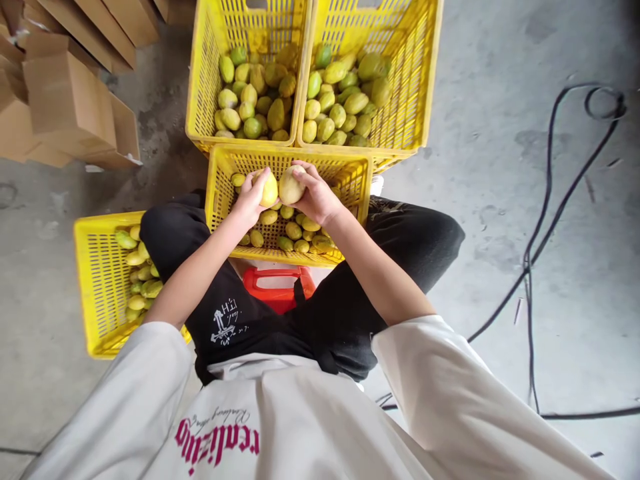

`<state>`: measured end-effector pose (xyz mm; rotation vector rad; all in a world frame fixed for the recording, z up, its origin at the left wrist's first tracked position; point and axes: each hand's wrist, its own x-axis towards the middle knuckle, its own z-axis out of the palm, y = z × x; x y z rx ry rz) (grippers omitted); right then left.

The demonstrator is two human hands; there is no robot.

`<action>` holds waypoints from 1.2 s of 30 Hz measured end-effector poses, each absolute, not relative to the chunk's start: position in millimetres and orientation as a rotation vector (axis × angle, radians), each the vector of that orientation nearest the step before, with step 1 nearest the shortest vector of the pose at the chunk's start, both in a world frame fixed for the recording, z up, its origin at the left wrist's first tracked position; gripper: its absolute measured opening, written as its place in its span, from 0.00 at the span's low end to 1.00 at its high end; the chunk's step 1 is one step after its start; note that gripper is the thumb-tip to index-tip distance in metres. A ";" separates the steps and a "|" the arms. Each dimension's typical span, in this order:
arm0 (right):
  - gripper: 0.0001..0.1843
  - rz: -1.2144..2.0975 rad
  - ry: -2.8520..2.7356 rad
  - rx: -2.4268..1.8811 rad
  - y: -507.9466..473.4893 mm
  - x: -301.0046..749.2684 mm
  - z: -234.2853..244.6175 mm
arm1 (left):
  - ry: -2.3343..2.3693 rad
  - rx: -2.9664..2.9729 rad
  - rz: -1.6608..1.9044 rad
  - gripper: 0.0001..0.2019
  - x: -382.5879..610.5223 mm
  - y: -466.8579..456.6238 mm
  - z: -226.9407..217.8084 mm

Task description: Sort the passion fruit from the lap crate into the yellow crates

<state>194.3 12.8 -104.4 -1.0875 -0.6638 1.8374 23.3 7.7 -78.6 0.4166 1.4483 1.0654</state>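
My left hand [251, 198] is closed around a yellow mango [269, 189]. Just beside it, my right hand [316, 195] grips a paler, rounder mango [291, 186]. Both fruits are held close together over a yellow plastic crate [213, 200] between my knees. Several smaller yellow-green mangoes [293, 231] lie on the floor of that crate, partly hidden by my hands and forearms.
Two larger yellow crates [433, 73] with green and yellow mangoes [251, 127] stand beyond. Another yellow crate [103, 280] of mangoes sits by my left leg. Cardboard boxes [70, 100] are at upper left, a black cable [543, 243] at right, and a red plastic object [255, 285] below me.
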 end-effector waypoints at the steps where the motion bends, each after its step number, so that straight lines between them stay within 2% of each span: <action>1: 0.45 1.829 -0.673 -1.080 12.6 194.7 -103.1 | 1.441 0.426 1.070 0.16 22.3 6.8 -76.5; 7: 0.45 1.796 -0.730 -1.086 11.8 199.7 -101.5 | 1.462 0.412 1.041 0.08 25.9 2.7 -46.3; 11: 0.42 1.781 -0.695 -1.062 9.5 196.6 -106.5 | 1.507 0.387 1.061 0.04 30.5 5.3 -44.7; 18: 0.43 1.682 -0.648 -1.094 12.2 178.8 -109.6 | 1.497 0.305 1.033 0.10 29.1 12.4 -50.5; 26: 0.40 1.706 -0.576 -1.099 10.5 182.1 -89.0 | 1.432 0.327 1.071 0.21 28.9 7.8 -48.9; 32: 0.38 1.683 -0.568 -1.153 8.3 183.8 -85.5 | 1.482 0.332 1.057 0.16 29.6 4.0 -54.5; 36: 0.39 1.665 -0.593 -1.175 9.4 187.9 -98.9 | 1.501 0.357 1.053 0.19 32.6 1.6 -56.0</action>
